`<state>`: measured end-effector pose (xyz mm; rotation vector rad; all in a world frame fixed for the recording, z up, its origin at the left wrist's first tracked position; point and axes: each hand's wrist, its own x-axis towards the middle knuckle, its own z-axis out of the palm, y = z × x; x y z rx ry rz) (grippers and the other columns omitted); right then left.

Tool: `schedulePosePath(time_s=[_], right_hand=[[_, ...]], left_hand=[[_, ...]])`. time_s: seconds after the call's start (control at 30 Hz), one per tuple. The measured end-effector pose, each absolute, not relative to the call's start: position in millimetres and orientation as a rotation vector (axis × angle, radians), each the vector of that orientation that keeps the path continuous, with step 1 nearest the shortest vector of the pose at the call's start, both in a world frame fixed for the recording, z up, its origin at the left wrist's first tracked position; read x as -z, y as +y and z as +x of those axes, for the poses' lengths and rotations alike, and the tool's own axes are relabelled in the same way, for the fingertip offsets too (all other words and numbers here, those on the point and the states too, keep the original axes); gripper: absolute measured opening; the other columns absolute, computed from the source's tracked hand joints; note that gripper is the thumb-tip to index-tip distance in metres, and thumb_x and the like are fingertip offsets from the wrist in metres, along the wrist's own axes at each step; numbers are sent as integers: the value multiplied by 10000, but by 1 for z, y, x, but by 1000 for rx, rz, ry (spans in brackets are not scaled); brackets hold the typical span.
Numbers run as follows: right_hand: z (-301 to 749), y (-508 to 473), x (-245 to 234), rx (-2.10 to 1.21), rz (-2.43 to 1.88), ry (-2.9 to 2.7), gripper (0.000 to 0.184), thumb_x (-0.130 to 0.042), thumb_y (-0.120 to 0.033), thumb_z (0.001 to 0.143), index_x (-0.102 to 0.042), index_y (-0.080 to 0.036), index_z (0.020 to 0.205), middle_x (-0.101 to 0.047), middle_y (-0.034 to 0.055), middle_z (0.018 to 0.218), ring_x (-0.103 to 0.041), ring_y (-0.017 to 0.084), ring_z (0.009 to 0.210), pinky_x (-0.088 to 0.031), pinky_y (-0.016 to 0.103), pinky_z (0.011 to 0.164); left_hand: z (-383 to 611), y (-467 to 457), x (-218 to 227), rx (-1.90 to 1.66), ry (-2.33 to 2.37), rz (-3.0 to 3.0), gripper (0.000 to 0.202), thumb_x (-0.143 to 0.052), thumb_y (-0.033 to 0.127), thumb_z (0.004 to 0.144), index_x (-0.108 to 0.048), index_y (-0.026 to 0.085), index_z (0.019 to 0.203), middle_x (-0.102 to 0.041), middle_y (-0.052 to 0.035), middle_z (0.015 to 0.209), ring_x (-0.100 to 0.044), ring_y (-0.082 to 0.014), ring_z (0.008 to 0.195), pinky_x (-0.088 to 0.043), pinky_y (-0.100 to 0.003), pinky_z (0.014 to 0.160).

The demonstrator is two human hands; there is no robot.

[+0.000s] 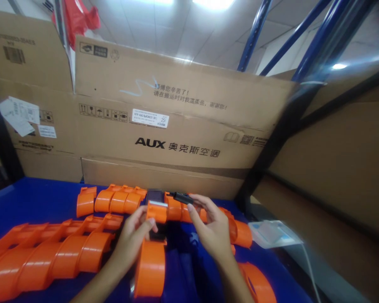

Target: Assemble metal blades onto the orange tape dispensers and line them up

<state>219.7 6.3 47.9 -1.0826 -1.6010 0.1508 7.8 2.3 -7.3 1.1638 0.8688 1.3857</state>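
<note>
My left hand (138,229) is closed on an orange plastic tape dispenser piece (157,214), gripping it by its side. A toothed metal blade (158,203) runs along its upper edge. Between the thumb and fingers of my right hand (213,229) is a black cylindrical handle (183,198), pointing left and held apart from the dispenser, just to its right. Below my left hand lies a wide orange curved part (150,269); whether it joins the held piece cannot be made out. A dark box-like item (154,196) sits behind the blade.
Nested rows of orange dispenser parts (63,256) lie at the left, with another row (120,200) behind. More orange parts (241,233) are at the right, near a clear plastic packet (273,233) and a white cable (309,269). A cardboard wall (113,139) closes off the blue table (41,191).
</note>
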Motion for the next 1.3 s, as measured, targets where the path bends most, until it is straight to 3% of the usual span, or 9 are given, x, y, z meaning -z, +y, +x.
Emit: schedulePosePath(time_s=[0.2, 0.4, 1.03, 1.17, 1.3], right_hand=[[210, 0, -49, -179, -988, -1759, 140, -667, -249, 905, -686, -232, 1043, -705, 52, 994, -648, 223, 907, -515, 371, 841], [201, -3, -47, -232, -887, -1908, 146, -646, -214, 919, -688, -244, 1056, -712, 70, 1045, -642, 252, 1024, -489, 428, 927], [190, 0, -34, -393, -901, -1801, 206, -650, -264, 923, -707, -249, 1120, -694, 66, 1017, -641, 215, 895, -521, 346, 776], [189, 1, -33, -418, -887, -1826, 311, -646, -293, 926, -693, -276, 1232, -669, 57, 1005, -634, 218, 937, -524, 367, 839], [197, 4, -35, -469, -915, -1871, 406, -556, -305, 980, -580, -273, 1384, -678, 46, 1037, -647, 196, 924, -526, 344, 831]], left_hand=[[9, 4, 10, -1310, 857, 1168, 403, -683, 390, 818, -623, 175, 1154, -690, -22, 759, -510, -122, 545, -355, -227, 509], [12, -3, 5, -1349, 832, 1169, 428, -688, 347, 815, -593, 186, 1200, -683, -13, 752, -558, -148, 599, -377, -242, 552], [10, -3, 6, -1271, 828, 1176, 419, -694, 404, 823, -615, 191, 1175, -689, -17, 729, -498, -126, 538, -378, -237, 534], [9, -2, 3, -1280, 825, 1153, 423, -732, 405, 790, -633, 193, 1143, -683, -17, 723, -538, -143, 567, -400, -236, 538], [9, -3, -3, -1353, 827, 1151, 310, -724, 390, 814, -661, 191, 1043, -648, 0, 707, -517, -120, 562, -392, -215, 534]])
